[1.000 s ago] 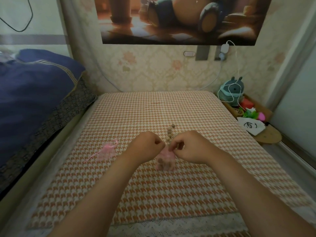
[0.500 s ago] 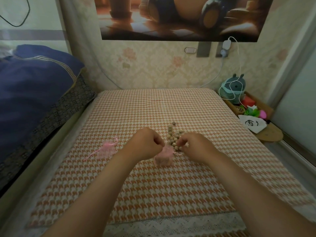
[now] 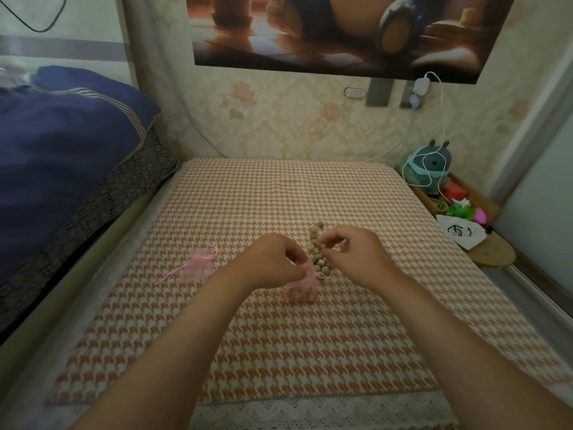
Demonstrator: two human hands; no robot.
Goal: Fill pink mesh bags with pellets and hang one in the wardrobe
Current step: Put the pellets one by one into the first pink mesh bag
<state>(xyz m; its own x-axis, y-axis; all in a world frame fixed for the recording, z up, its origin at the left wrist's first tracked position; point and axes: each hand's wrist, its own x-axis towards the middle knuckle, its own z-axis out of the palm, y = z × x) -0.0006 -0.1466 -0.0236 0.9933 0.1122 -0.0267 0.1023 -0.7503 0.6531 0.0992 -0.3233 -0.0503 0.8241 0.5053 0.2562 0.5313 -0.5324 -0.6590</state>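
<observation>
One dark blue quilt heaped at far left, beside the houndstooth cloth. Next, on the cloth, a flat pink mesh bag, strings loose, well apart from both hands. Then the left hand, fingers curled, pinching the gathered mouth of a second pink mesh bag, bottom resting on the cloth, brown pellets showing through the mesh. Just beyond its neck and touching it, a small pile of pellets. Right hand at the pile's right edge, fingers bent, tips among the top pellets; pinching one or not, cannot tell. Far right, off the cloth, a grey plush toy draped with a white cable, and nearer, a white pouch.
</observation>
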